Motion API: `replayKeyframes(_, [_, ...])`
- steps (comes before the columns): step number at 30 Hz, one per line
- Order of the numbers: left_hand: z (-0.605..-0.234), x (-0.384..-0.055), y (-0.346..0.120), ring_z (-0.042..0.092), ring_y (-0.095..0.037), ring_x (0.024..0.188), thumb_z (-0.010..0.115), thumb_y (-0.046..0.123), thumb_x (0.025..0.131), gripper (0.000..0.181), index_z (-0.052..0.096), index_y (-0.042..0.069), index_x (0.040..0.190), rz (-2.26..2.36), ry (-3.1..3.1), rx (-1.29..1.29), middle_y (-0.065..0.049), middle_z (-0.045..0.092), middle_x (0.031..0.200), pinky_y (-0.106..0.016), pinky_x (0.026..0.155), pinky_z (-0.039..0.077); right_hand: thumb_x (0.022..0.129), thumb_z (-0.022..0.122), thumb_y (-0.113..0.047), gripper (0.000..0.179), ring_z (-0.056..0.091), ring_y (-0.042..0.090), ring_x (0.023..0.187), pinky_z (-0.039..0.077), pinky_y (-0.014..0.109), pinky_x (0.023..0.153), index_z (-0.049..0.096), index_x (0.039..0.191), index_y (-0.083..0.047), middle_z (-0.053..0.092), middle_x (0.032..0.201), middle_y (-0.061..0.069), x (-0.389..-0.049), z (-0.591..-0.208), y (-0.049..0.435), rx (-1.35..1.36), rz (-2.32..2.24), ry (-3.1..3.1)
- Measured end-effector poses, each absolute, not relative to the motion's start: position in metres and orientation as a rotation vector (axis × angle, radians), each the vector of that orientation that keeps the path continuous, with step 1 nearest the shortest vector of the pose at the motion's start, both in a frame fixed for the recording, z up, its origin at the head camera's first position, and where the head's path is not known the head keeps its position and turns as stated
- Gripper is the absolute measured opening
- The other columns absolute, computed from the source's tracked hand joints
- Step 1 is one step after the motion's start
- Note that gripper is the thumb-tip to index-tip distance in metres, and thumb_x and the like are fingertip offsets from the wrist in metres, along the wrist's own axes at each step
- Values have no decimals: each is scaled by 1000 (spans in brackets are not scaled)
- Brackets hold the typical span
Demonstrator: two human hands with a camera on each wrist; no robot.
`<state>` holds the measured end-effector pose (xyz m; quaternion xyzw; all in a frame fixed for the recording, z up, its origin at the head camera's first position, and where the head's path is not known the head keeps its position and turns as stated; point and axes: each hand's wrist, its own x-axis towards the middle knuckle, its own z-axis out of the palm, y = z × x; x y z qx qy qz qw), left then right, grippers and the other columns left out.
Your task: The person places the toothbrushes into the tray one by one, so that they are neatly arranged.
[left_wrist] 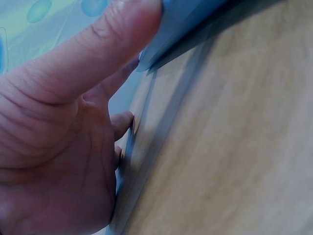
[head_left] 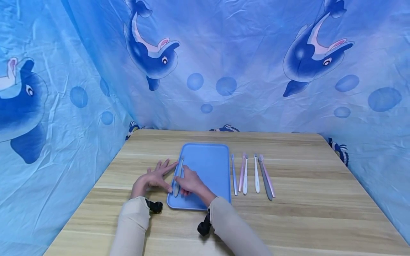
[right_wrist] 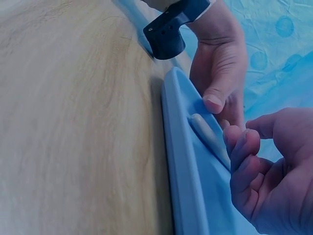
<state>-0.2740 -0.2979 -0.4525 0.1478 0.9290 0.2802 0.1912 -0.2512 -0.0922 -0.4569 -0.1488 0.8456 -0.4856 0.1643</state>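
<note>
A blue tray (head_left: 209, 170) lies on the wooden table. Along its left side rests a greyish toothbrush (head_left: 177, 188), head pointing away; its handle (right_wrist: 207, 133) also shows in the right wrist view. My left hand (head_left: 154, 177) is spread at the tray's left rim, its thumb and forefinger reaching the edge. In the left wrist view that hand's thumb (left_wrist: 93, 54) overlaps the tray wall (left_wrist: 181, 24). Over the tray, right beside the toothbrush, is my right hand (head_left: 191, 181), its fingers (right_wrist: 244, 152) loosely bent with nothing gripped between them.
Right of the tray lie several toothbrushes side by side: a blue one (head_left: 234, 176), a pink one (head_left: 241, 176), white ones such as this white toothbrush (head_left: 257, 177), a grey one (head_left: 266, 181) and another pink one (head_left: 270, 181). A blue dolphin-print curtain (head_left: 205, 53) hangs behind the table (head_left: 320, 199).
</note>
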Motion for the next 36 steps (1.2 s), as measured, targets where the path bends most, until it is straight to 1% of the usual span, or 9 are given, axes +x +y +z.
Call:
replayKeyframes(10, [-453, -275, -298, -19, -55, 150, 89, 59, 62, 129, 16, 24, 162, 774, 2618, 400, -25, -7, 168, -84, 107, -12, 101, 57, -29, 75, 51, 12, 33, 46, 28, 34, 18, 160, -4, 60, 48, 3, -248, -450, -81, -448, -1405, 2405])
replayKeyframes(19, [-454, -275, -297, -20, -55, 150, 89, 59, 62, 129, 15, 25, 162, 772, 2615, 389, -24, -8, 168, -84, 107, -14, 101, 58, -30, 76, 52, 12, 34, 49, 30, 36, 18, 160, -7, 61, 49, 3, -243, -441, -70, -458, -1416, 2404])
replayKeyframes(25, [-454, -276, -298, -19, -55, 150, 88, 60, 62, 129, 14, 25, 162, 765, 2618, 396, -25, -8, 168, -84, 106, -13, 101, 58, -32, 75, 52, 14, 35, 51, 34, 39, 18, 161, -10, 62, 51, 5, -240, -435, -60, -472, -1430, 2385])
replayKeyframes(32, [-455, -275, -298, -19, -55, 150, 89, 60, 62, 129, 15, 25, 162, 769, 2622, 393, -25, -8, 168, -84, 107, -13, 102, 57, -31, 73, 53, 14, 37, 53, 37, 42, 19, 161, -12, 63, 53, 5, -235, -428, -49, -457, -1420, 2391])
replayKeyframes(36, [-454, -275, -297, -19, -55, 150, 89, 59, 61, 129, 16, 25, 162, 771, 2623, 386, -25, -7, 168, -84, 107, -14, 101, 58, -34, 73, 54, 14, 37, 55, 38, 44, 20, 161, -14, 65, 54, 6, -235, -427, -42, -453, -1413, 2406])
